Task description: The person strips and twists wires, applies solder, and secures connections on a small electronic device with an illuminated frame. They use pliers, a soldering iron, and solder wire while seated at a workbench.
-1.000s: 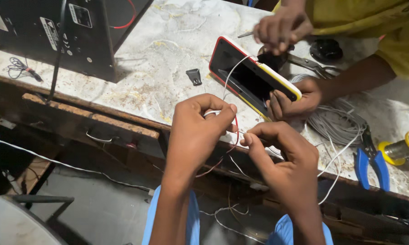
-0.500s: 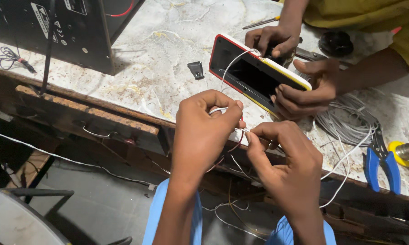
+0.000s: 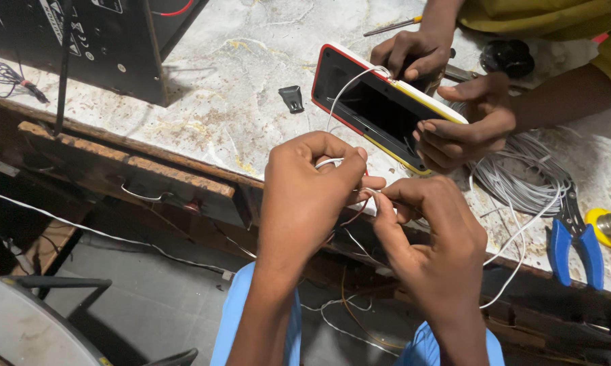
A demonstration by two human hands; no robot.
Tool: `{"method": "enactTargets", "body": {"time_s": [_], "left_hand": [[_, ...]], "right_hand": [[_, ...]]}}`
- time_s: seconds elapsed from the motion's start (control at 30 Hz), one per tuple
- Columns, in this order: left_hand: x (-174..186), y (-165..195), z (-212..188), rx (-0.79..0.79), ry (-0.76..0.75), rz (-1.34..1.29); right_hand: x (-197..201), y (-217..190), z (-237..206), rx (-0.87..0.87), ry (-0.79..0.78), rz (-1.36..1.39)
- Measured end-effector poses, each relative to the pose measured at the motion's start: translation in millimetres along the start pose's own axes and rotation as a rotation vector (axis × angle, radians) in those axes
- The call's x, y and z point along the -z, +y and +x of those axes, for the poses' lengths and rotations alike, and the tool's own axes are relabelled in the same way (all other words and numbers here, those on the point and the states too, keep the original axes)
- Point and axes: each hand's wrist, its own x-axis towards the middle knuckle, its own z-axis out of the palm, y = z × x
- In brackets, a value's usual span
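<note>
Head view shows the left hand (image 3: 305,196) and right hand (image 3: 434,244), grips pinched shut on thin white wires (image 3: 332,163) at the surface's near edge, joint seemingly unfinished, wires still trailing to the co-worker's red-and-yellow case (image 3: 380,108).

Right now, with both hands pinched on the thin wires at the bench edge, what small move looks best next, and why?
Probably keep twisting the wire ends together. The left hand and right hand meet fingertip to fingertip on thin white and red wires, and a white wire runs up into the open red and yellow case that another person's hand steadies, so little slack shows.
</note>
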Motion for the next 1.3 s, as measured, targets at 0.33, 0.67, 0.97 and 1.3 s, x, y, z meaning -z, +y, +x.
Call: {"method": "enactTargets", "body": {"time_s": [0.33, 0.67, 0.97, 1.3], "left_hand": [[-1.7, 2.8, -4.1, -0.001, 0.019, 0.078], [0.0, 1.3, -2.8, 0.024, -0.008, 0.014], [5.1, -1.0, -2.7, -0.013, -0.095, -0.024], [5.5, -3.8, -3.4, -0.008, -0.132, -0.149]], "right_hand": [[-3.2, 3.4, 0.0, 0.02, 0.01, -0.024], [-3.1, 3.0, -1.0, 0.026, 0.007, -0.014], [-1.6, -0.2, -0.1, 0.02, 0.019, 0.001], [-0.6, -0.5, -2.1, 0.03, 0.025, -0.055]]}}
